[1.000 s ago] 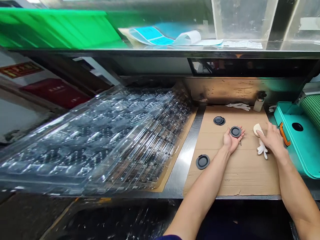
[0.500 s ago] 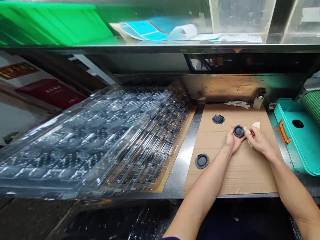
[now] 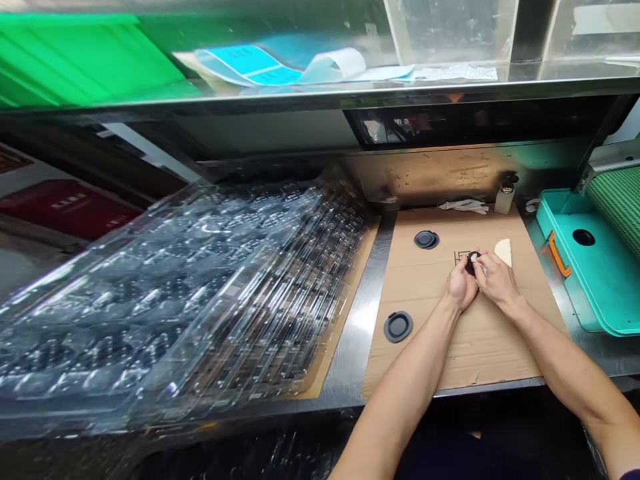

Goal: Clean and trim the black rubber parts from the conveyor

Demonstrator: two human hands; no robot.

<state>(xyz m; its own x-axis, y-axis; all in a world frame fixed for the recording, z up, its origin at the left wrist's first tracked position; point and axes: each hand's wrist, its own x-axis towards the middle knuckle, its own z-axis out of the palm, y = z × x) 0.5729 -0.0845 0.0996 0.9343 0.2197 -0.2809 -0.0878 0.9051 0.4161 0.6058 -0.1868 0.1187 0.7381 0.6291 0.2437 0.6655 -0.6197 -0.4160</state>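
- Metal surface [image 3: 357, 327], one stack of clear trays [image 3: 240, 280] filling its left end, one cardboard sheet [image 3: 425, 363] right of it.
- On the cardboard, left of my hands: one near disc [image 3: 399, 327] and, farther back, what look like two overlapping discs [image 3: 426, 239].
- My left hand [image 3: 463, 288] cups one dark piece [image 3: 469, 266] above the cardboard, fingers curled round it; I judge it light, slightly rubbery, best held by its rim.
- My right hand [image 3: 499, 279] pinches one white cloth [image 3: 475, 257] against it.
- Just beyond: one cream wedge [image 3: 503, 251]; then one teal bin [image 3: 610, 287] holding one black round thing [image 3: 583, 237].
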